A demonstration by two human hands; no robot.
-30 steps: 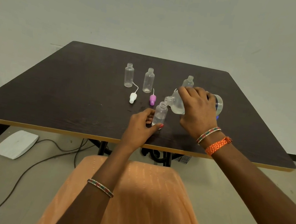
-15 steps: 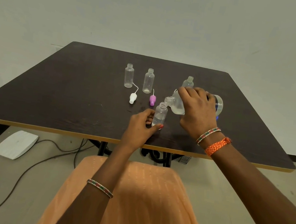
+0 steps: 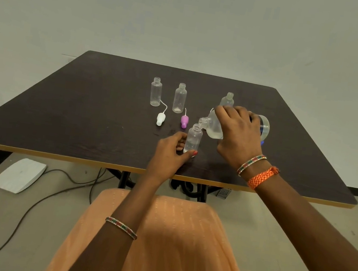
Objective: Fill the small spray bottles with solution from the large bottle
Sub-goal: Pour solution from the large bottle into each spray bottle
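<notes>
On dark woodgrain table (image 3: pixel 84 109), clear cylindrical small bottle (image 3: pixel 193 138), tilted large bottle (image 3: pixel 214 126)

The tabletop (image 3: pixel 73 108) looks like dark wood-grain laminate, matt with a faint sheen, edged in a pale band. The small bottles (image 3: pixel 156 92) are clear, smooth plastic, as is the one by the left hand (image 3: pixel 193 138). The large bottle (image 3: pixel 215 127) is glossy transparent plastic. The white spray cap (image 3: pixel 160 119) and the pink spray cap (image 3: pixel 184 121) look like opaque matt plastic. The orange cloth (image 3: pixel 172 238) over the lap is thin and finely textured. The wristband (image 3: pixel 261 176) is woven orange thread.
</notes>
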